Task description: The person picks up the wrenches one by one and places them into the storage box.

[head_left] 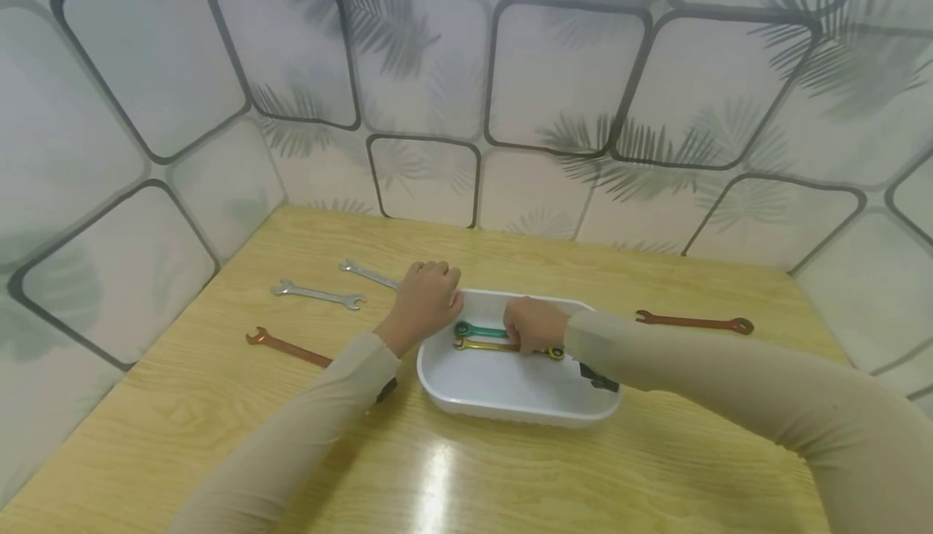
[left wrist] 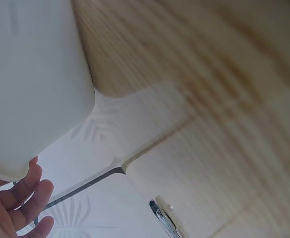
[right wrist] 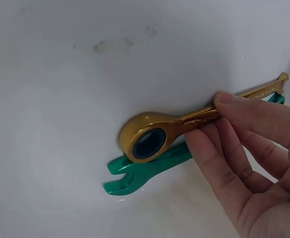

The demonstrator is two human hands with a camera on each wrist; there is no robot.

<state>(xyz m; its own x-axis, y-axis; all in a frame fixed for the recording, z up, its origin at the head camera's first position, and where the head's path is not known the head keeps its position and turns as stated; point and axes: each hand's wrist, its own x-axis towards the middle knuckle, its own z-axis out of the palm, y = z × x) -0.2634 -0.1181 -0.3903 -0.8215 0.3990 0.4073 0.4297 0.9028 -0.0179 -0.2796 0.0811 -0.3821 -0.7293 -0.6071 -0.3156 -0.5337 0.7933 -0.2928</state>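
My right hand [head_left: 538, 325] reaches into a white plastic tub [head_left: 510, 404] and pinches a gold ratchet wrench [right wrist: 192, 120] by its shaft. Beneath it, a green wrench [right wrist: 142, 173] lies on the tub's bottom, its open end showing past the gold ring end. Thumb and fingers sit on opposite sides of the gold shaft in the right wrist view. At the tub's far left corner, my left hand [head_left: 426, 297] holds the rim. In the left wrist view its fingers [left wrist: 33, 201] bend under the rim, outside the tub wall; the thumb is hidden.
Left of the tub lie two silver wrenches [head_left: 317, 295] [head_left: 372, 275] and an orange-red wrench [head_left: 291, 349], partly behind the left sleeve. Another red wrench [head_left: 692, 322] lies right of the tub. Patterned walls [head_left: 423, 185] border the wooden table [head_left: 496, 477].
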